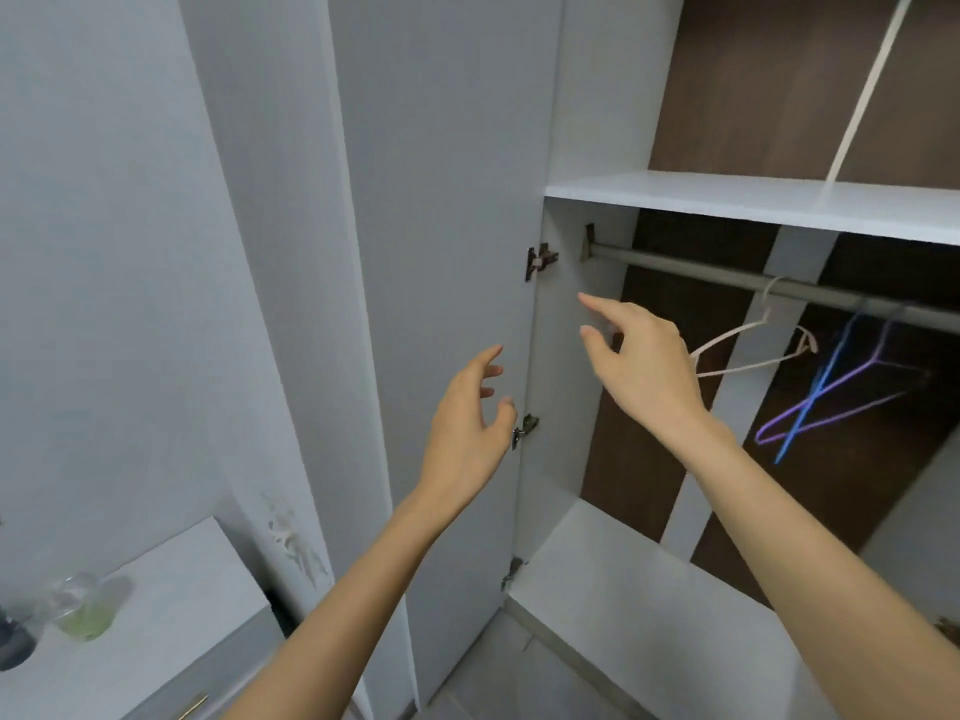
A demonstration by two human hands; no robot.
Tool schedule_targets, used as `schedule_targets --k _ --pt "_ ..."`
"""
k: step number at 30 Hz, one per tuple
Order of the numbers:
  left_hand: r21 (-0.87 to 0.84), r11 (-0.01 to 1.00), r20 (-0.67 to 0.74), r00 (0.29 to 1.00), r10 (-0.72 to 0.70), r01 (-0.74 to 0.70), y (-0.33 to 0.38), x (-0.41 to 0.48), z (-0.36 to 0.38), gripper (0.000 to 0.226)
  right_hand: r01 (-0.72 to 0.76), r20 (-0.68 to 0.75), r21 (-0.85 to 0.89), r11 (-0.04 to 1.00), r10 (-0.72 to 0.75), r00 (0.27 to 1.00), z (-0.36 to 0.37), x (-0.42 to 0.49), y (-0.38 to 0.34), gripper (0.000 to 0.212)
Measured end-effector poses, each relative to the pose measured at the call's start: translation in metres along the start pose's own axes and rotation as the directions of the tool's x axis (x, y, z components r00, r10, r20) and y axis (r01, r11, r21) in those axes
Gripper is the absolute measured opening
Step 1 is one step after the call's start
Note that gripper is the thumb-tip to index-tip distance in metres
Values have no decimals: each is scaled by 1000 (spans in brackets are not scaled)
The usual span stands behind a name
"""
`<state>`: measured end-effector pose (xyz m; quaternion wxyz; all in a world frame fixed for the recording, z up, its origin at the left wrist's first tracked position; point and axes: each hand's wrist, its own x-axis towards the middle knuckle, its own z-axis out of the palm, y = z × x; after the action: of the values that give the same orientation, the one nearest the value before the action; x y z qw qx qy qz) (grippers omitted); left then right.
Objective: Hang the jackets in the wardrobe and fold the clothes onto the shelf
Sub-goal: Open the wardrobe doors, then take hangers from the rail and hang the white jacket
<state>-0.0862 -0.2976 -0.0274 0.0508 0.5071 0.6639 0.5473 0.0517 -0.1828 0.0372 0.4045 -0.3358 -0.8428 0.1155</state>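
Straight ahead, the wardrobe [563,366] is standing open, with its one visible door [457,200] turned fully out to the left on three hinges [540,261]. Inside, one grey rail [727,275] is running under one white shelf [727,197]. Three bare wire hangers are hanging from the rail: one white hanger [753,363], then one blue hanger [823,379] and one purple hanger [857,372] crossing each other farther right. One lower board [623,589] is forming the floor of the hanging space. Above the shelf, one pale strap [867,90] is slanting across the brown back panel.

Two bare hands are hovering in front of the opening. The left hand [467,423] is hanging before the door's inner face, just beside the middle hinge, its fingers loosely spread and grasping nothing. The right hand [644,366] is pointing toward the wardrobe's left side wall below the rail, with the index finger extended and the others relaxed, also grasping nothing. It is covering the left tip of the white hanger, and whether it is touching the wire cannot be told.

Down at lower left, one white cabinet [182,589] is carrying one clear cup [83,610] of green liquid and one dark object [13,641] that the frame edge is cutting off.
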Motion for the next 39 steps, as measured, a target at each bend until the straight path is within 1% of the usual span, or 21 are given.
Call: schedule_targets --k 4,8,12,14,16,18,20,23,27,29,31,35,39 --pt "-18 1000 129 991 21 -19 13 -40 22 49 -124 -18 -27 992 123 992 -30 -56 14 39" --pt "-77 995 251 965 83 -65 33 -64 42 48 -239 -96 -34 970 235 967 -59 -114 17 36" --pt "-168 978 343 923 176 -125 51 -80 63 46 -392 -139 -61 918 382 914 -83 -170 11 35" --pt "-213 965 387 893 229 -155 58 -87 73 46 -456 -192 -91 886 433 881 -94 -196 6 33" --pt "-259 948 447 847 287 -184 64 -100 82 46 -515 -253 -102 851 479 841 -102 -223 -2 32" --pt "-289 929 524 774 355 -230 67 -120 90 46 -583 -315 -100 806 530 787 -108 -253 -14 31" --pt "-339 905 596 685 418 -257 70 -144 95 47 -662 -373 -99 743 589 716 -112 -285 -30 32" --pt "-430 863 688 524 503 -263 74 -187 98 48 -767 -483 -86 635 647 590 -119 -336 -60 31" --pt "-519 828 777 286 560 -213 87 -253 99 48 -888 -611 -43 458 691 386 -128 -410 -106 30" --pt "-557 806 785 191 590 -200 99 -289 101 48 -925 -663 -19 380 688 296 -135 -449 -130 30" --pt "-601 784 778 108 618 -158 115 -327 102 48 -953 -712 10 301 672 205 -143 -490 -154 30" --pt "-703 705 710 -62 701 -89 148 -405 104 45 -984 -777 119 130 629 -11 -157 -572 -201 29" --pt "-747 664 653 -230 722 -34 178 -484 107 44 -970 -810 242 19 554 -191 -165 -651 -239 28"
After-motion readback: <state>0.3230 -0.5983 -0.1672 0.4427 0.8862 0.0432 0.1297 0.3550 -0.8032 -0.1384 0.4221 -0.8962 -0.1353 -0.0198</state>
